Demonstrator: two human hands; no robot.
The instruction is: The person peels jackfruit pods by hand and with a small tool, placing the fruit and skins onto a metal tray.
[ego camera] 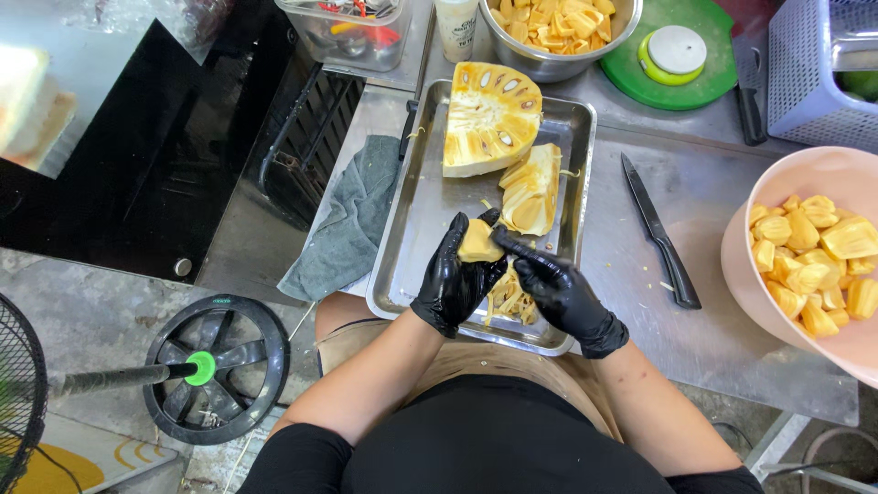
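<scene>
Hidden and cut-off parts at the jackfruit table

The pod (pixel 479 243) is half covered by the left hand (pixel 455 279); the right hand (pixel 560 291) hides part of the scraps (pixel 508 300) in the tray (pixel 421 220). The pink bowl (pixel 777 187), basket (pixel 809 69) and steel bowl (pixel 549 62) run off the frame edges. The fan (pixel 18 402) is cut at left. The tub's (pixel 352 37) contents are too small to tell.

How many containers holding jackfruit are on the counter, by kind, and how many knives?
Steel trays: 1, the tray under both gloved hands, with cut jackfruit pieces.
Steel bowls: 1, the metal bowl of yellow pods at the top.
Pink bowls: 1, the pink bowl of pods at right.
Knives: 2, a black knife beside the tray and another knife near the green lid.
Total: 5
</scene>
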